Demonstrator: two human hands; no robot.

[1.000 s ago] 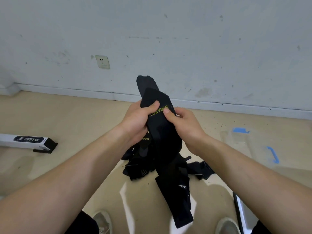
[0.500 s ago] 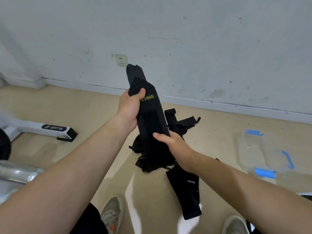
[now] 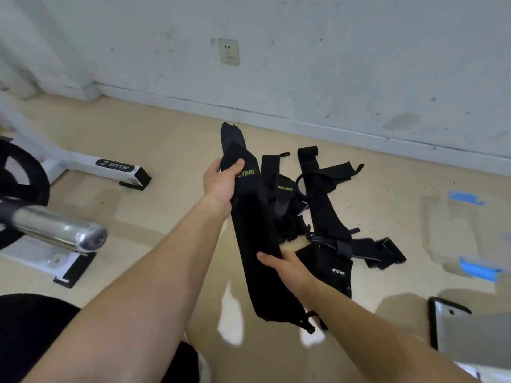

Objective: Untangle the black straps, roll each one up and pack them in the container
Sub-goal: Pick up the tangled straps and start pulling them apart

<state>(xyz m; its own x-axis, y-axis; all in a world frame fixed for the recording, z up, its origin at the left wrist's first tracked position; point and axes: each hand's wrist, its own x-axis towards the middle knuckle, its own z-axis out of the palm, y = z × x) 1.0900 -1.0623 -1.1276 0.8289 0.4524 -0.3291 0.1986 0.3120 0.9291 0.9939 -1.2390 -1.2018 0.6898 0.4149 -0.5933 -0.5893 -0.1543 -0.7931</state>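
Beige floor [image 3: 166, 139]. Your left hand [image 3: 219, 183] grips the lifted strap [image 3: 254, 230] at 12 o'clock; your right hand [image 3: 284, 265] pinches it lower; the container [image 3: 453, 233] lies at 3 o'clock. Risk: the trailing end may snag the tangled pile [image 3: 326, 211] and drag it

A white socket [image 3: 229, 51] sits on the grey, stained wall [image 3: 359, 51]. On the beige floor [image 3: 166, 139], far left, lies a white machine foot [image 3: 91, 165] labelled BRTW. A chrome bar [image 3: 58, 230] is at near left, beside a black wheel [image 3: 26, 172]. A dark-framed flat device [image 3: 464, 335] lies near right.
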